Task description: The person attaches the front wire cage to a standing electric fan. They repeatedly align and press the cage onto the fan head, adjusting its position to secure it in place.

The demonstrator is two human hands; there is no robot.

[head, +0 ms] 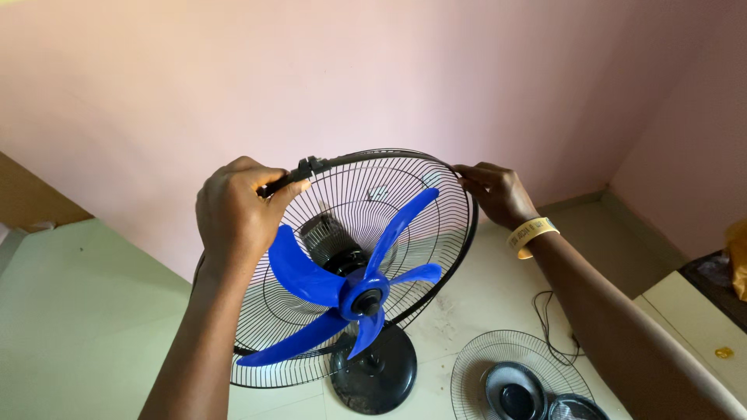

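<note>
A standing fan with blue blades (354, 284) and a black wire rear guard (436, 225) rises from a round black base (375, 372). My left hand (237, 214) grips the black rim band of the guard at its upper left, next to a small clip (309, 166). My right hand (496, 192) pinches the rim at the upper right; a yellow band (531, 234) circles that wrist. The blades are bare at the front, with no front guard on the fan.
A separate wire front guard (520, 379) with a round black centre cap lies on the pale floor at lower right. A thin black cord (546, 323) trails beside it. Pink walls stand behind, and a dark surface edge (716, 284) sits at far right.
</note>
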